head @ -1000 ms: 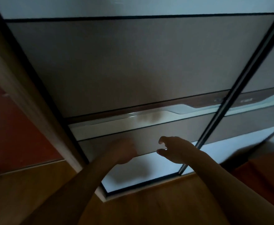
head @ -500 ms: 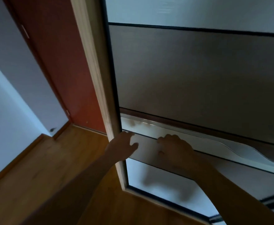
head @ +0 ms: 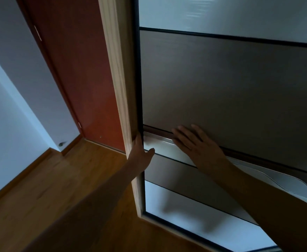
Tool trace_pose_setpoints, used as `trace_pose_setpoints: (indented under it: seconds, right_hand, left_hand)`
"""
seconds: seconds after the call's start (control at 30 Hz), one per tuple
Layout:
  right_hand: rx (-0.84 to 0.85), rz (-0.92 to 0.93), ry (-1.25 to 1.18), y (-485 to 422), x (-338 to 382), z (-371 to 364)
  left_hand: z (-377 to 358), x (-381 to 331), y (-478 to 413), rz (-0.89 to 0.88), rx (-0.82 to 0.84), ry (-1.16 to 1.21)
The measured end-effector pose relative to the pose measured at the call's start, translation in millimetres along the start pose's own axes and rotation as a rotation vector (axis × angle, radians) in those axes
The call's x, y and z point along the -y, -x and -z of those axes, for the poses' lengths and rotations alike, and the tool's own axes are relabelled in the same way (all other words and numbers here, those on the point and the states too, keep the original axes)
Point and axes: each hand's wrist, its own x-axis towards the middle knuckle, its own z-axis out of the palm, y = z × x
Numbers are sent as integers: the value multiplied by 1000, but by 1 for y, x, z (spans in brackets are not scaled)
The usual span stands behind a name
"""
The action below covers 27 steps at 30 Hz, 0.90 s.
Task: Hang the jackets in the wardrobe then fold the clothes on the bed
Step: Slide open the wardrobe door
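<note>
The wardrobe's sliding door [head: 221,84] fills the right half of the view, with grey-brown and frosted white panels and a silver handle strip [head: 160,140] across its middle. My left hand [head: 140,153] grips the door's left edge at the pale wooden frame [head: 118,79], fingers tucked into the gap and thumb lying on the front. My right hand [head: 196,142] rests flat with spread fingers on the panel just above the handle strip. No jackets, clothes or bed are in sight.
A red-brown room door [head: 80,70] stands closed left of the wardrobe frame. A white wall [head: 9,115] with a wooden skirting board runs along the left. Wooden floor [head: 58,188] lies below, with a small door stop [head: 61,144] near the corner.
The view has swung left from the door's middle to its left edge. My left hand has moved up to grip the edge, and my right hand has opened flat on the panel.
</note>
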Motion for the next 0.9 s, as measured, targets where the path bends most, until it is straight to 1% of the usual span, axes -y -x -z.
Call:
trace_pose_setpoints:
  seconds: [0.13,0.33,0.4,0.5,0.63,0.77,0.83,0.9]
  right_hand:
    - [3,12,76,0,-1,-15]
    - [28,12,118,8,-4,-25]
    - [42,0,112,15,-7,-26]
    - [47,-24,67,30,-7,-27]
    - [59,-92,-128,51,3,-24]
    - [104,-47,-340,79,16,-15]
    - [141,-120,-479,91,16,-10]
    - [222,-258,-635,100,14,-6]
  left_hand:
    - [-3,8,-10,8,39,84]
    - [-2,7,-25,24,100,222]
    - [-4,3,-27,29,106,202]
    - [-8,-4,-25,-9,124,96]
    - [-19,-14,-16,-92,207,42]
    - [-38,-23,-6,-178,265,34]
    - [-48,-29,-3,-201,290,17]
    - [-59,-34,-1,-226,315,-1]
